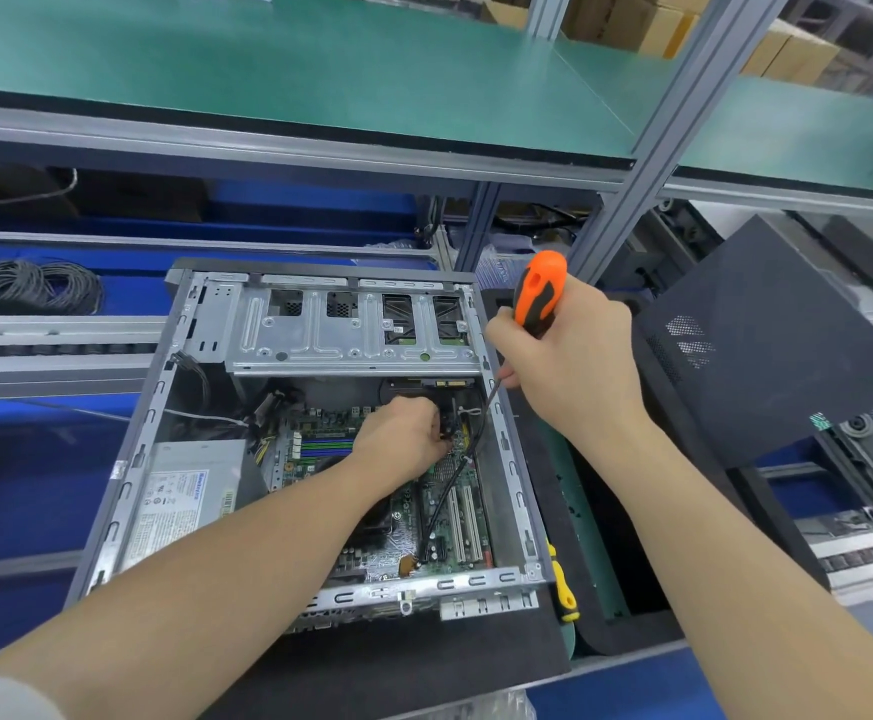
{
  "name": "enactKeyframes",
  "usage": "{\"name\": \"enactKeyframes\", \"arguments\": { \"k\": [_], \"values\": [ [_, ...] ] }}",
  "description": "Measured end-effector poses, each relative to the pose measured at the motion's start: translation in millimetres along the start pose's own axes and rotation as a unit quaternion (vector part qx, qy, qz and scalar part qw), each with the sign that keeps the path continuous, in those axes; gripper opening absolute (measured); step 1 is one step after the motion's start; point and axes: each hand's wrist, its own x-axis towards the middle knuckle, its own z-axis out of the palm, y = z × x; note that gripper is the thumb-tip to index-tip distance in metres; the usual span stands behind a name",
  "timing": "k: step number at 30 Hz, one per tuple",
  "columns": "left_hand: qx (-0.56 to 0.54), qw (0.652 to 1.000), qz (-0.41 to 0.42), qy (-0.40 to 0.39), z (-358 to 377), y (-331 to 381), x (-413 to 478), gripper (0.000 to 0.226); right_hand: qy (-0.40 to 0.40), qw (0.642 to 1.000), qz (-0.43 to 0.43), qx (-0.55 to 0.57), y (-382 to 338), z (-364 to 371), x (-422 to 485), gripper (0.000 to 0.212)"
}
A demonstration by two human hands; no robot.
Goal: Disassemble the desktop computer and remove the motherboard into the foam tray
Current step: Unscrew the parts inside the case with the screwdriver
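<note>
Right grip: right hand (pixel 574 366) is wrapped tight round the handle of the orange screwdriver (pixel 538 293). The handle stands above the case's right wall and the thin shaft slants down into the case.
Left grip: left hand (pixel 403 433) reaches inside the case, its fingers curled and pinching a black connector (pixel 447 423) over the motherboard's far end.
Motherboard: motherboard (pixel 424 511) lies flat on the floor of the computer case (pixel 127 459), right of the power supply (pixel 184 496).
Case: open on top, resting on a black mat (pixel 424 667), with the drive cage (pixel 351 324) across its far end.
Foam tray: foam tray (pixel 626 636) sits just beside the case's right wall, with a black rim and a green floor, partly under the right forearm.
Yellow screwdriver: yellow screwdriver (pixel 561 584) lies between the case's near right corner and the tray.
Side panel: dark side panel (pixel 767 345) leans tilted at the bench's right edge.
Cable coil: cable coil (pixel 29 285) lies at the far left.
</note>
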Motion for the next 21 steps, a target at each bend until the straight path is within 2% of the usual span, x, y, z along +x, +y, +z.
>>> {"name": "enactKeyframes", "arguments": {
  "k": [6, 21],
  "values": [
    [-0.001, 1.000, 0.000, 0.007, 2.6, -1.6, 0.5, 0.030, -0.016, 1.000, -0.016, -0.007, 1.7, -0.5, -1.6, 0.031],
    [0.007, 1.000, 0.007, 0.024, 6.5, -3.0, 3.2, 0.029, -0.016, 1.000, 0.005, 0.002, 2.5, -3.2, 0.2, 0.031]
  ]
}}
